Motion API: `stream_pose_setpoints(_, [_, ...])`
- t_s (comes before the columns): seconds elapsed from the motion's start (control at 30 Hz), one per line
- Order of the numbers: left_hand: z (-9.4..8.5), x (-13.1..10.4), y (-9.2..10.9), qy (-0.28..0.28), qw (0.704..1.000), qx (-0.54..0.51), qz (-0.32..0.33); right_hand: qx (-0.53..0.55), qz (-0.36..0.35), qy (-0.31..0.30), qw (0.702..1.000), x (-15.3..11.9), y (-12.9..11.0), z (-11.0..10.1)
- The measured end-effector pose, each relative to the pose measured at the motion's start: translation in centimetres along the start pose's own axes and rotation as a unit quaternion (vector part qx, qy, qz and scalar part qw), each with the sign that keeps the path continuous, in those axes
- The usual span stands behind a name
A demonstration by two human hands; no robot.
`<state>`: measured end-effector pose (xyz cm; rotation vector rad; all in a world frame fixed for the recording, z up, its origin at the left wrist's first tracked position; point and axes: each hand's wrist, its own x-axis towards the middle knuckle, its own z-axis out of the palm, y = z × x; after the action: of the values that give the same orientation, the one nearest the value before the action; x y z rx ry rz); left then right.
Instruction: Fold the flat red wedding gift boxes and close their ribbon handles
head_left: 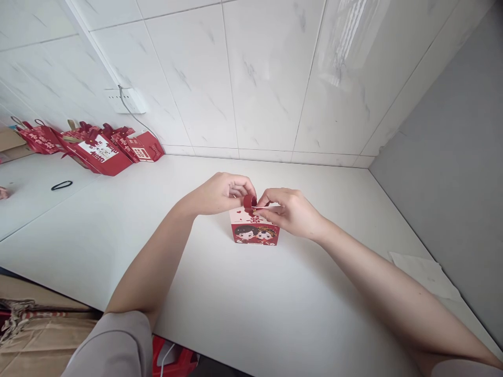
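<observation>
A small red and white gift box (pixel 255 234) with two cartoon faces on its front stands upright on the white table (pixel 251 293). A dark red ribbon loop (pixel 249 202) rises from the top of the box. My left hand (pixel 223 193) is at the box's upper left, its fingers curled and closed against the ribbon loop. From the right, my right hand (pixel 288 209) pinches the top edge of the box beside the ribbon, thumb below and fingers above. The fingertips of both hands nearly meet over the lid.
Several red gift boxes (pixel 104 154) stand by the tiled wall at the back left, below a socket (pixel 126 100) with a cable. A black band (pixel 62 185) and another person's fingers (pixel 3 193) are at far left. White paper (pixel 424 275) lies at right.
</observation>
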<state>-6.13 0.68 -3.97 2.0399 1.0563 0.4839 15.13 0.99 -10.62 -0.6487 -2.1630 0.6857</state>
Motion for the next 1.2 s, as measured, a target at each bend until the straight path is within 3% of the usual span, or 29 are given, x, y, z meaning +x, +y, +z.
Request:
stream_pose_setpoints(0.4, [0.5, 0.4, -0.6, 0.006, 1.000, -0.007, 0.000, 0.013, 0.013, -0.003, 1.000, 0.1, 0.0, 0.0])
stream_pose_setpoints(0.83, [-1.0, -0.4, 0.0, -0.093, 0.995, 0.039, -0.007, 0.008, 0.042, 0.006, 0.999, 0.3, 1.1, 0.2])
stream_pose_setpoints(1.2, [-0.1, 0.0, -0.1, -0.023, 0.997, 0.058, -0.036, -0.020, 0.018, 0.014, 1.000, 0.3, 1.2, 0.4])
